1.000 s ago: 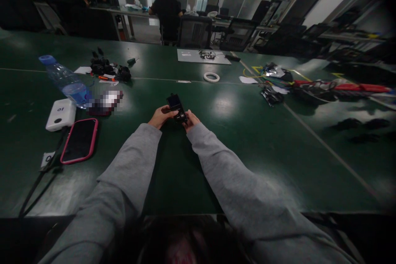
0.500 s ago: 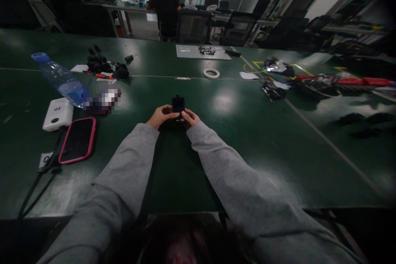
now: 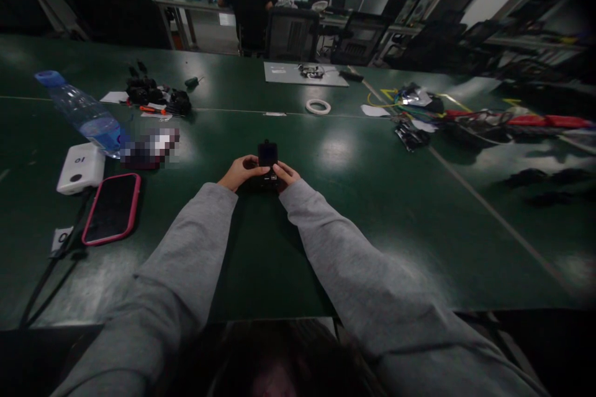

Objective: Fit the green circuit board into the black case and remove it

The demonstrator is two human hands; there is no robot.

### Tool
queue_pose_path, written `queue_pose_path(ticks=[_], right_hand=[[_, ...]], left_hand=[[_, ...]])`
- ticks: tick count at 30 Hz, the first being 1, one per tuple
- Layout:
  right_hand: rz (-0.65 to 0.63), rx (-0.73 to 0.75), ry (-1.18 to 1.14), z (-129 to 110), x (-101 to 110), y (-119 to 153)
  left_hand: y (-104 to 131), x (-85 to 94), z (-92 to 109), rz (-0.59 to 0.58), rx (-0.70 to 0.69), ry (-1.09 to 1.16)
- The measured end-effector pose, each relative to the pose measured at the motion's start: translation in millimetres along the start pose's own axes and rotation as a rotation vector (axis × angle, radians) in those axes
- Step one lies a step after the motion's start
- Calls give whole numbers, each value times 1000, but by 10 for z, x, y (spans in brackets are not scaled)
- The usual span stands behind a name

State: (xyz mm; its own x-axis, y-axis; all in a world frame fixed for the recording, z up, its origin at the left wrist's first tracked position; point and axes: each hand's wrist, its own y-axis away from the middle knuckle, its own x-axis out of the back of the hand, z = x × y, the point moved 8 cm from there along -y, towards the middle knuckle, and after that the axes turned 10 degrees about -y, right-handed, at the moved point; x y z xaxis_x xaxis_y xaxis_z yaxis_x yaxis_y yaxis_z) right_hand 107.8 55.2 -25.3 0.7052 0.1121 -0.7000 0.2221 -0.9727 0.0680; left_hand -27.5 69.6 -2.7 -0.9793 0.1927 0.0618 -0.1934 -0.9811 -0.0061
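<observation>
A small black device [image 3: 267, 156] stands on the green table [image 3: 395, 217], straight ahead in the head view. My left hand [image 3: 243, 172] grips its left side, with the thumb across the front. On the right side my right hand [image 3: 285, 173] holds the same device, its thumb near a small light spot low on the front. The fingers behind the device are mostly hidden. Beyond it lies a white ring [image 3: 318, 107], like a roll of tape, touched by neither hand.
At left are a pink-edged phone [image 3: 112, 208], a white box [image 3: 81, 167] with a cable, a tilted water bottle [image 3: 88, 118] and black parts [image 3: 153, 96]. A grey board [image 3: 284, 73] lies farther back. Wires and red items [image 3: 549, 120] are at right. A person [image 3: 246, 3] sits beyond.
The view has shifted slightly, so the objects at left appear a little farther left and higher. Both hands keep their hold on the black device.
</observation>
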Motion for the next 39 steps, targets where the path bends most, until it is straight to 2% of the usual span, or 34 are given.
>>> queue_pose_path(ticks=[10, 23, 34, 39], right_hand=[[52, 12, -62, -13, 24, 2], [20, 12, -42, -64, -72, 75], [41, -12, -62, -66, -81, 108], [43, -9, -53, -82, -99, 115]], left_hand=[[-7, 2, -23, 7, 4, -5], [18, -8, 12, 7, 35, -48], [-24, 15, -95, -9, 47, -30], [-19, 6, -78, -12, 43, 13]])
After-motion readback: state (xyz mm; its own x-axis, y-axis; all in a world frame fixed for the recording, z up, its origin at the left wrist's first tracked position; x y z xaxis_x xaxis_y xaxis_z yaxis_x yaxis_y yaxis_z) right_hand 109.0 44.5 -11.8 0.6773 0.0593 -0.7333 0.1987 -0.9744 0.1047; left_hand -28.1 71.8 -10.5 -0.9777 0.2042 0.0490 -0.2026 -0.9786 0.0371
